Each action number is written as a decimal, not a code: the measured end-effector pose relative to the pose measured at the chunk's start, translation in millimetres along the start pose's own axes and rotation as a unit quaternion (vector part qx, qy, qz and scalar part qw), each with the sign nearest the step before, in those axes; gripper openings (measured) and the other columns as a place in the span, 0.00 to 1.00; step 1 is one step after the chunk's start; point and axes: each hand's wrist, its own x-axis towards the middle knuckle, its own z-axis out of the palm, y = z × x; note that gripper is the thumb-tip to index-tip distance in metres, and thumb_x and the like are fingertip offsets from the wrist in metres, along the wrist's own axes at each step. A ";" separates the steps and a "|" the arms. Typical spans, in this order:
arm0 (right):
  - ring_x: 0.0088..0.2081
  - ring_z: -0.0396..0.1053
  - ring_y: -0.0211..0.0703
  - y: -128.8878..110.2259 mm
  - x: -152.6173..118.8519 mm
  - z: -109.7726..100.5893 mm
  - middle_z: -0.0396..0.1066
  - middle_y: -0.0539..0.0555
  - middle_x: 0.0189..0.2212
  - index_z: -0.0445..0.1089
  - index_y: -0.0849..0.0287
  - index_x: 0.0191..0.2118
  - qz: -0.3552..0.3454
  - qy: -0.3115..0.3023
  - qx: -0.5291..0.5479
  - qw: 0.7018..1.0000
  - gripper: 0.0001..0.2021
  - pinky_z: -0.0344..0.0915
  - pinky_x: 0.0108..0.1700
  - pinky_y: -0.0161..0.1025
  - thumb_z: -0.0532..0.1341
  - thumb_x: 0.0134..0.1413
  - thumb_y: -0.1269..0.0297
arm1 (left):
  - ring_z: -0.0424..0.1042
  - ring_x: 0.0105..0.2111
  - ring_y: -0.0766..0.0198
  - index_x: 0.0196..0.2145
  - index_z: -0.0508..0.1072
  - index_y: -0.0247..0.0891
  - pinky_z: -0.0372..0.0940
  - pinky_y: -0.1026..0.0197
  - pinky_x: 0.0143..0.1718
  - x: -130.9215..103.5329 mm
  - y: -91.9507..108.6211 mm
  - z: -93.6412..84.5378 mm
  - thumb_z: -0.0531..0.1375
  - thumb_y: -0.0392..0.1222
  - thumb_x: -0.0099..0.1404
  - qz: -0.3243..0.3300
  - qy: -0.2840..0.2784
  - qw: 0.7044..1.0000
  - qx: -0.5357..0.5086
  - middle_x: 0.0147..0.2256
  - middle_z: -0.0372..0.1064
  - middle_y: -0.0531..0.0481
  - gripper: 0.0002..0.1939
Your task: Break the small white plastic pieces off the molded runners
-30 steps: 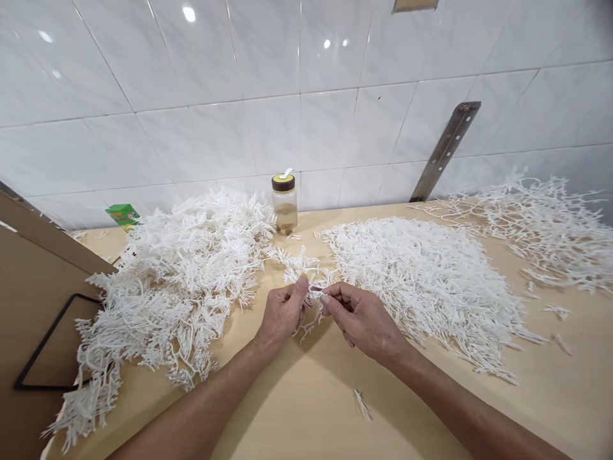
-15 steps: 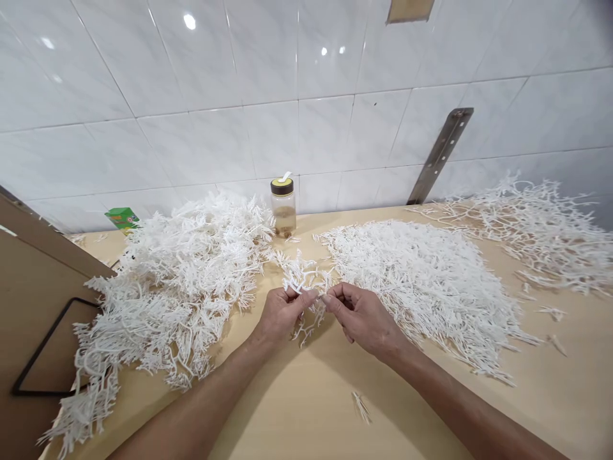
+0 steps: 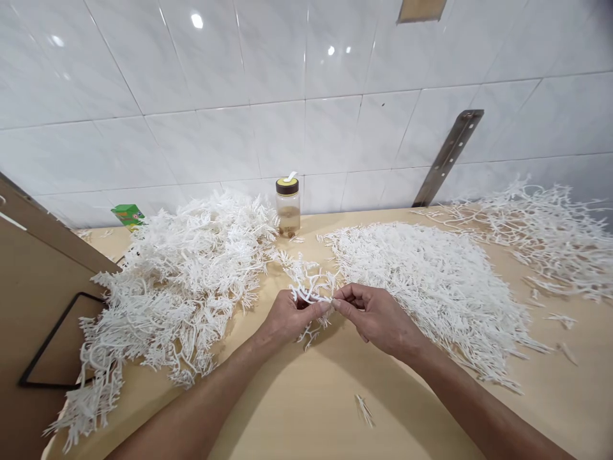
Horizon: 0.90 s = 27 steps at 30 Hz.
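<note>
A white branched plastic-looking sprig (image 3: 310,294) is pinched in my left hand (image 3: 290,316), its twigs poking out above and below the fingers. My right hand (image 3: 378,316) meets it at the thumb tips, closed in a pinch at the sprig's right end. The fingertips hide exactly what the right hand grips. To the left spreads a large heap of bushy white sprigs (image 3: 191,281). On the right lies a flatter pile of thin white pieces (image 3: 421,281), close to my right hand. A few loose white slivers (image 3: 364,410) rest on the table nearer to me.
A lidded clear jar (image 3: 288,214) with brownish liquid stands near the tiled wall (image 3: 278,140). Bare white branches (image 3: 550,230) lie at the far right. A green box (image 3: 128,215) sits behind the left heap, a brown panel (image 3: 38,306) at the left edge. A metal bracket (image 3: 447,160) leans against the wall.
The whole view has shifted slightly, so most things appear a little further right. Both hands stay together at the sprig, the thumbs still meeting.
</note>
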 end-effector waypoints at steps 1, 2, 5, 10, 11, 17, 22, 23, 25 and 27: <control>0.23 0.66 0.37 0.2 0.0 -1.4 0.73 0.50 0.26 0.73 0.57 0.34 -0.011 0.000 -0.017 1.000 0.12 0.60 0.24 0.34 0.58 0.58 0.55 | 0.56 0.19 0.71 0.20 0.70 0.34 0.50 0.65 0.21 0.0 0.6 -1.6 0.67 0.57 0.53 -0.004 -0.011 1.000 -0.003 0.17 0.60 0.55 0.22; 0.25 0.67 0.38 0.4 0.0 -2.6 0.73 0.50 0.27 0.74 0.56 0.34 -0.025 0.002 -0.036 0.999 0.12 0.62 0.26 0.35 0.58 0.59 0.55 | 0.56 0.18 0.71 0.20 0.70 0.34 0.50 0.65 0.20 0.0 1.0 -3.3 0.66 0.56 0.53 -0.009 -0.023 1.000 -0.007 0.17 0.60 0.54 0.21; 0.29 0.70 0.40 0.9 -0.3 -4.3 0.75 0.50 0.28 0.74 0.55 0.35 -0.070 0.017 -0.090 0.993 0.10 0.64 0.31 0.36 0.56 0.60 0.59 | 0.56 0.18 0.71 0.21 0.71 0.33 0.49 0.65 0.20 0.5 0.7 -7.7 0.65 0.56 0.56 -0.027 -0.043 0.998 -0.027 0.17 0.61 0.53 0.21; 0.30 0.70 0.41 5.0 0.0 4.3 0.74 0.52 0.31 0.72 0.56 0.36 -0.172 0.070 -0.191 0.964 0.09 0.64 0.34 0.37 0.54 0.61 0.66 | 0.55 0.18 0.71 0.20 0.69 0.34 0.47 0.65 0.19 0.5 0.5 -6.4 0.65 0.55 0.55 -0.038 -0.019 0.999 -0.031 0.17 0.60 0.53 0.21; 0.30 0.70 0.41 6.3 0.5 7.6 0.74 0.53 0.31 0.72 0.57 0.36 -0.191 0.087 -0.209 0.955 0.09 0.64 0.34 0.38 0.54 0.60 0.67 | 0.54 0.17 0.71 0.18 0.67 0.35 0.46 0.65 0.19 0.0 1.1 -4.9 0.66 0.56 0.55 -0.036 -0.011 0.999 -0.026 0.16 0.58 0.54 0.22; 0.28 0.68 0.41 11.4 3.8 22.6 0.73 0.54 0.28 0.68 0.58 0.31 -0.187 0.162 -0.274 0.929 0.08 0.61 0.32 0.38 0.53 0.58 0.68 | 0.50 0.16 0.73 0.16 0.64 0.36 0.45 0.65 0.18 -4.2 5.4 4.2 0.65 0.57 0.55 -0.026 0.026 0.999 -0.005 0.14 0.54 0.56 0.24; 0.25 0.68 0.41 8.7 3.3 20.0 0.72 0.50 0.24 0.69 0.56 0.30 -0.064 0.122 -0.219 0.966 0.07 0.60 0.28 0.36 0.55 0.56 0.64 | 0.53 0.16 0.72 0.17 0.65 0.36 0.46 0.65 0.18 -7.1 6.9 8.2 0.65 0.56 0.54 -0.014 0.036 0.999 -0.013 0.15 0.56 0.56 0.23; 0.25 0.68 0.41 7.3 3.0 19.8 0.72 0.50 0.24 0.70 0.56 0.30 -0.059 0.122 -0.214 0.967 0.07 0.60 0.28 0.36 0.55 0.56 0.64 | 0.53 0.16 0.72 0.17 0.66 0.36 0.47 0.65 0.18 -7.1 6.3 8.6 0.65 0.56 0.54 -0.011 0.038 0.999 -0.016 0.15 0.56 0.56 0.23; 0.27 0.68 0.42 3.9 2.5 21.1 0.73 0.52 0.27 0.70 0.57 0.30 -0.100 0.139 -0.226 0.959 0.08 0.61 0.31 0.38 0.54 0.56 0.64 | 0.52 0.15 0.72 0.17 0.66 0.36 0.47 0.65 0.18 -6.3 3.8 8.7 0.65 0.56 0.55 -0.004 0.046 0.999 -0.015 0.14 0.56 0.56 0.22; 0.29 0.68 0.43 0.5 2.8 22.7 0.73 0.54 0.29 0.70 0.58 0.31 -0.140 0.157 -0.232 0.950 0.09 0.62 0.33 0.39 0.54 0.57 0.65 | 0.52 0.16 0.72 0.18 0.67 0.35 0.48 0.65 0.18 -4.9 0.1 8.1 0.64 0.55 0.56 0.008 0.062 0.998 -0.007 0.15 0.56 0.56 0.22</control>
